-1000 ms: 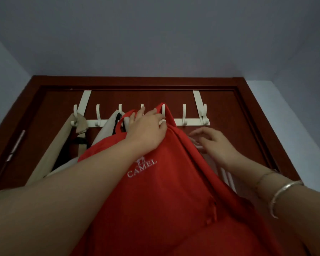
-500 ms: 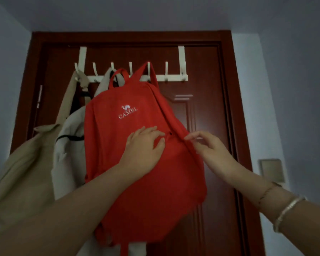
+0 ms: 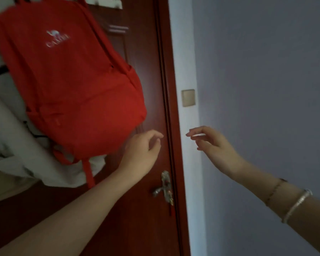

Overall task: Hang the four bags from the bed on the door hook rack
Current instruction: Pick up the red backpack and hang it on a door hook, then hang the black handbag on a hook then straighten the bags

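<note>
Wall: pale bluish wall (image 3: 262, 89) fills the right side, with a beige switch plate (image 3: 188, 97) just beside the door frame.
Door: dark red-brown door (image 3: 148, 71) stands closed, its metal handle (image 3: 163, 188) low near the frame edge.
Red backpack: red backpack (image 3: 68, 85) hangs against the door from the top of the picture, white logo on its upper front, a strap dangling below its bottom edge.
Pale bag: whitish bag (image 3: 11, 145) hangs behind and left of the red one, partly covered by it; a tan bag (image 3: 0, 187) shows at the lower left edge.
Hook rack: white hook rack (image 3: 107, 2) is only just visible at the top edge.
Left hand: left hand (image 3: 142, 152) is just beside the backpack's lower right corner; whether it touches is unclear. Its grip is loosely curled and holds nothing.
Right hand: right hand (image 3: 214, 145) is in front of the wall, apart from the bags, grip relaxed with fingers loosely bent, holding nothing.
Wrist: two bracelets (image 3: 292, 202) circle the right wrist.
</note>
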The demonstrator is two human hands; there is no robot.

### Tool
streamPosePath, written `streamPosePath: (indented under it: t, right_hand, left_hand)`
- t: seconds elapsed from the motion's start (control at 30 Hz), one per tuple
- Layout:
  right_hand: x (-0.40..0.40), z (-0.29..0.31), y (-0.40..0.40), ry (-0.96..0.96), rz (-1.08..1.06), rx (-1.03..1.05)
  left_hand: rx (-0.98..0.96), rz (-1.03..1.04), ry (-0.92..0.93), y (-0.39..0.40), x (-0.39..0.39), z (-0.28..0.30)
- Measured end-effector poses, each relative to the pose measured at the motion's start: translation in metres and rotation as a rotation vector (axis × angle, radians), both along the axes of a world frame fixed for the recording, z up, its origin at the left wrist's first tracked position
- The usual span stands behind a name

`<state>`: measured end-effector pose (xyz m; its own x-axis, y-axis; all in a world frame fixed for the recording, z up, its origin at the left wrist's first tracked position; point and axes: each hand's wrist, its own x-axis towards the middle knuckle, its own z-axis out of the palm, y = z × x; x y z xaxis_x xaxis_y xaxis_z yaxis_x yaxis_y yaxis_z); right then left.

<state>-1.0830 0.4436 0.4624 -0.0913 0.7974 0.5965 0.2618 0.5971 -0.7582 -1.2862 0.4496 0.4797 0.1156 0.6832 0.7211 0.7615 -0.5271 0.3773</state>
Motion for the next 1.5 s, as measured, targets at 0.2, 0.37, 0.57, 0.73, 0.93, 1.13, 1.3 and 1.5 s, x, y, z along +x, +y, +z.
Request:
streamPosePath:
  t: [0.2,0.37,0.57,0.73,0.93,1.13,1.3,1.5]
  right_hand:
    - [0.075,-0.060,-0.088,-0.001,-0.211,-0.144]
    - [0.157,-0.104,-0.171,0.071,-0.391,-0.209]
    - [0.287,-0.141,-0.292,0.191,-0.691,-0.268]
    - [0.402,-0.174,-0.400,0.194,-0.938,-0.319]
    - [0.514,-0.213,-0.518,0.315,-1.201,-0.365]
    - [0.591,-0.248,-0.604,0.407,-1.453,-0.432]
    - [0.651,-0.287,-0.659,0.522,-1.693,-0.504]
    - [0.694,-0.322,-0.703,0.784,-2.005,-0.526]
  left_hand:
    - [-0.167,-0.282,-0.069,-0.043,0.093,-0.063]
    - [-0.293,-0.502,-0.100,-0.091,0.192,-0.108]
    - [-0.359,-0.799,-0.064,-0.166,0.344,-0.140]
    - [-0.462,-1.005,-0.063,-0.238,0.486,-0.168]
    - [-0.619,-1.228,-0.016,-0.340,0.642,-0.214]
    - [-0.767,-1.387,0.122,-0.410,0.754,-0.253]
    - [-0.807,-1.546,0.305,-0.455,0.867,-0.294]
    - [-0.854,-1.767,0.606,-0.509,0.974,-0.332]
